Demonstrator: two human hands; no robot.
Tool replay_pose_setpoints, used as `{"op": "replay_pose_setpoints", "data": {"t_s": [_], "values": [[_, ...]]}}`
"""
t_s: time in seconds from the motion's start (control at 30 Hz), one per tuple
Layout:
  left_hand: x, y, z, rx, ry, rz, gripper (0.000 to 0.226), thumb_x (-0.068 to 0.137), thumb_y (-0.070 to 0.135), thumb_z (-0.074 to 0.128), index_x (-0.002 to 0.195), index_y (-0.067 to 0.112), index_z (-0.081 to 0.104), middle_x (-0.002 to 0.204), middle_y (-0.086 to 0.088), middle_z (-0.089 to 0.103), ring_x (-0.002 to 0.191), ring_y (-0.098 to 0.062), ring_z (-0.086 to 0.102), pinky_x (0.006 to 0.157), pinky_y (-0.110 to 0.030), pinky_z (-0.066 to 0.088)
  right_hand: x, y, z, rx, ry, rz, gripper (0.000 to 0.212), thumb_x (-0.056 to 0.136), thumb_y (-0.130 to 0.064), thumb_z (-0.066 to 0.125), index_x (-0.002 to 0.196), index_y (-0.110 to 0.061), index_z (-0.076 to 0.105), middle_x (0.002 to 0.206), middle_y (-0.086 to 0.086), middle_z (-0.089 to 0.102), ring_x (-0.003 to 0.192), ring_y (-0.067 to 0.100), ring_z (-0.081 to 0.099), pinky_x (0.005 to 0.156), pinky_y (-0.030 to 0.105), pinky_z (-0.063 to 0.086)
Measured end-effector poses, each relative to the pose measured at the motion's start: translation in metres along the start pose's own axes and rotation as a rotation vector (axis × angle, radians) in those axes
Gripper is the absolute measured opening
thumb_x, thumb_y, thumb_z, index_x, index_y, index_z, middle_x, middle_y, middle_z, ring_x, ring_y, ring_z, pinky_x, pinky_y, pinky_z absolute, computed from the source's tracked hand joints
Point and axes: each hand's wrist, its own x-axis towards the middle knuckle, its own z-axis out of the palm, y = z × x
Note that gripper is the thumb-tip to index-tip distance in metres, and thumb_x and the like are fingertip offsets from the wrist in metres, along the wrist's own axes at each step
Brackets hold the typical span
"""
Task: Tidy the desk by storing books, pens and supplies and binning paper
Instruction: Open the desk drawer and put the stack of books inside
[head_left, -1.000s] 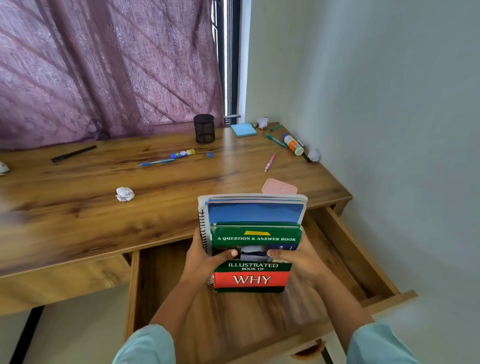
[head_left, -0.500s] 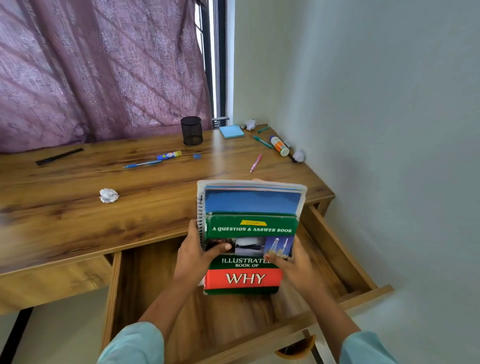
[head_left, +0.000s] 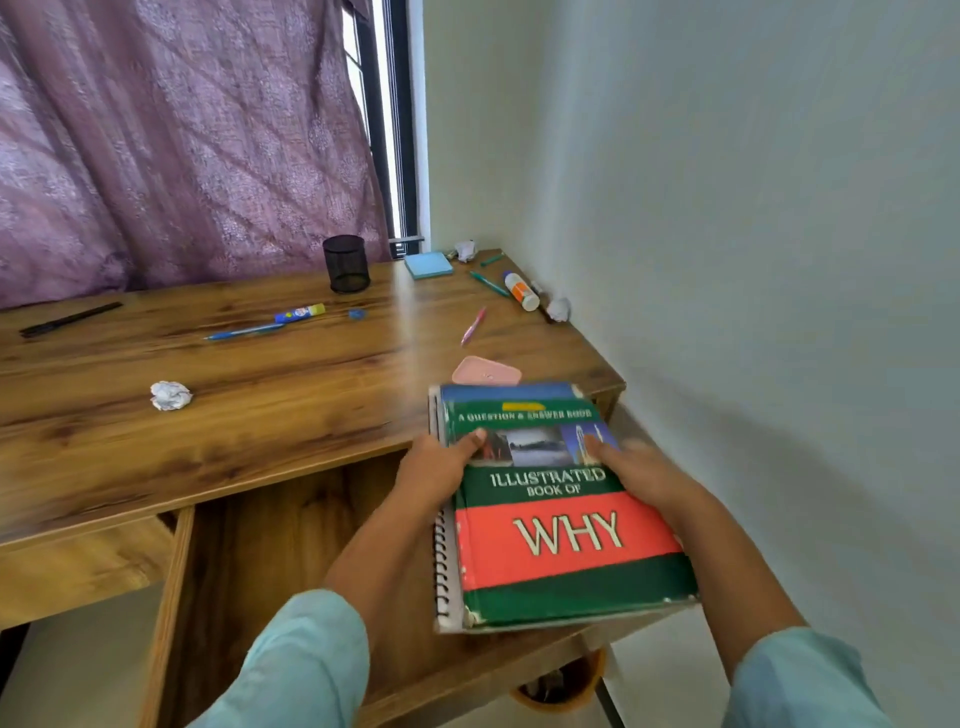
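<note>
Wood desk (head_left: 260, 415) sits in a corner with a pale wall on the right, drawer (head_left: 270, 545) pulled out below the desk's front right edge. Left thumb (head_left: 475, 439) and right thumb (head_left: 597, 447) press down on the top cover. The other fingers are hidden under the pile, so I read it as left hand (head_left: 436, 467) and right hand (head_left: 639, 467) each clamped on the book stack (head_left: 545, 587) from its sides, toward its far end. Stack is three deep: green-and-red WHY book (head_left: 566, 535) on top, blue book (head_left: 509, 392) under it, spiral notebook (head_left: 444, 561) at the bottom, sticking out left. It's tilted over the drawer's right half, far end at the desk's front edge just beside a pink block (head_left: 485, 371), near end about over the drawer's front wall. Can't tell if it touches the drawer floor. Risks: the grip is far-end only, so the near end may sag and the layers shear, notebook first. Near end could land on the front wall and tip out toward the bin (head_left: 566, 686) below. Spiral wire may snag the wood. Pushing forward would nudge the pink block.
</note>
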Motion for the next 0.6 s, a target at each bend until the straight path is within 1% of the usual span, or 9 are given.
{"op": "replay_pose_setpoints", "data": {"t_s": [0.03,0.07,0.17,0.23,0.33,0.4,0.43,0.5,0.6], "values": [[-0.003,-0.013,0.006,0.012,-0.029,-0.065,0.039,0.079,0.049,0.067,0.099,0.016,0.063,0.092,-0.009,0.073,0.082,-0.027,0.071,0.083,-0.045,0.056,-0.004,0.011,-0.002,0.002,-0.068,0.081,0.030,0.095,-0.040,0.053,0.086,-0.014,0.066,0.064,0.002,0.073,0.054,0.015,0.068,0.059,0.026,0.057],[-0.007,-0.025,0.013,0.021,-0.064,-0.126,0.037,0.082,0.047,0.066,0.099,0.014,0.063,0.092,-0.010,0.073,0.082,-0.027,0.071,0.083,-0.043,0.057,-0.007,0.023,-0.002,0.003,-0.117,0.158,0.031,0.095,-0.039,0.053,0.087,-0.011,0.066,0.064,0.004,0.072,0.053,0.017,0.068,0.058,0.028,0.058],[-0.021,-0.057,0.032,-0.072,-0.149,-0.271,0.035,0.089,0.036,0.062,0.106,0.005,0.061,0.096,-0.014,0.072,0.082,-0.028,0.070,0.079,-0.038,0.057,-0.002,0.054,-0.001,-0.116,-0.188,0.303,0.046,0.094,-0.045,0.052,0.098,0.000,0.065,0.085,0.018,0.073,0.067,0.028,0.069,0.076,0.042,0.058],[-0.025,-0.070,0.040,-0.125,-0.139,-0.322,0.035,0.091,0.031,0.061,0.108,0.001,0.059,0.095,-0.016,0.071,0.077,-0.027,0.068,0.068,-0.033,0.055,0.004,0.067,0.004,-0.125,-0.187,0.350,0.046,0.095,-0.044,0.052,0.100,0.001,0.062,0.082,0.017,0.071,0.061,0.025,0.068,0.071,0.039,0.057],[-0.024,-0.078,0.043,-0.140,-0.100,-0.336,0.025,0.092,0.025,0.059,0.100,0.001,0.057,0.083,-0.011,0.068,0.066,-0.021,0.065,0.055,-0.027,0.050,0.014,0.070,0.014,-0.087,-0.192,0.379,0.040,0.093,-0.041,0.056,0.101,-0.002,0.058,0.074,0.012,0.071,0.055,0.021,0.068,0.058,0.031,0.057],[-0.018,-0.080,0.041,-0.155,-0.077,-0.337,0.020,0.092,0.022,0.059,0.098,0.003,0.053,0.086,-0.012,0.066,0.070,-0.023,0.064,0.060,-0.030,0.051,0.024,0.071,0.021,-0.056,-0.170,0.372,0.040,0.090,-0.039,0.062,0.106,-0.003,0.055,0.080,0.014,0.072,0.058,0.022,0.070,0.054,0.029,0.055],[-0.013,-0.082,0.040,-0.165,-0.065,-0.334,0.023,0.092,0.021,0.059,0.102,0.003,0.051,0.091,-0.014,0.066,0.074,-0.025,0.065,0.063,-0.032,0.052,0.030,0.072,0.024,-0.038,-0.152,0.366,0.040,0.089,-0.038,0.065,0.108,-0.004,0.054,0.084,0.016,0.072,0.060,0.023,0.070,0.053,0.029,0.055],[-0.003,-0.083,0.039,-0.177,-0.037,-0.335,0.032,0.091,0.021,0.060,0.112,0.003,0.043,0.101,-0.017,0.063,0.082,-0.027,0.065,0.064,-0.034,0.053,0.040,0.069,0.030,-0.015,-0.123,0.334,0.036,0.088,-0.032,0.067,0.108,-0.005,0.053,0.090,0.017,0.071,0.065,0.025,0.070,0.057,0.031,0.056],[0.013,-0.083,0.042,-0.203,-0.004,-0.340,0.033,0.092,0.017,0.059,0.115,0.005,0.039,0.107,-0.018,0.062,0.090,-0.030,0.066,0.067,-0.037,0.055,0.057,0.064,0.037,-0.036,-0.085,0.256,0.030,0.087,-0.019,0.069,0.110,-0.004,0.057,0.096,0.017,0.069,0.075,0.028,0.068,0.071,0.038,0.057]]}}
